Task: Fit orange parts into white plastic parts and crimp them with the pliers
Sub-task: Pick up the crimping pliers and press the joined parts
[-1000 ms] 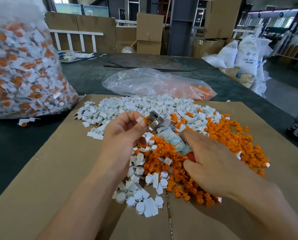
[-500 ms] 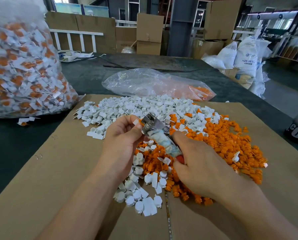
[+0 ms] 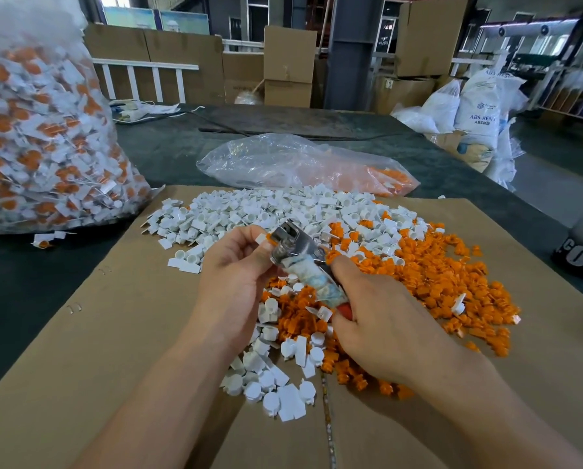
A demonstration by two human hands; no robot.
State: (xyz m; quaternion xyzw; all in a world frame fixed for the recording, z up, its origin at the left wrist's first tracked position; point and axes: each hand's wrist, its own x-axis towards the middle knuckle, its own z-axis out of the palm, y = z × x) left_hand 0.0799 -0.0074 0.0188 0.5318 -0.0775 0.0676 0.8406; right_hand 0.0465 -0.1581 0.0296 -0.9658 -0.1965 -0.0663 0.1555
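Note:
My right hand [image 3: 378, 319] grips the pliers [image 3: 296, 255] by their tape-wrapped handles; the metal jaws point up and to the left. My left hand [image 3: 236, 265] pinches a white part with an orange insert [image 3: 264, 239] right at the jaws. Beneath both hands lies a heap of loose white plastic parts [image 3: 283, 208], spreading toward the back left. A heap of orange parts [image 3: 435, 272] spreads to the right. More white parts [image 3: 276, 377] lie near my left wrist. Whether the jaws are squeezing the part is hidden by my fingers.
The parts lie on a brown cardboard sheet [image 3: 80, 350] over a dark table. A large clear bag of assembled parts [image 3: 36, 140] stands at the left. A flatter clear bag [image 3: 293, 164] with some orange parts lies behind the heaps. Boxes and white sacks stand beyond the table.
Both hands and the pliers have shifted to the left and slightly toward me. The pliers' jaws have closed in on the part pinched in my left hand.

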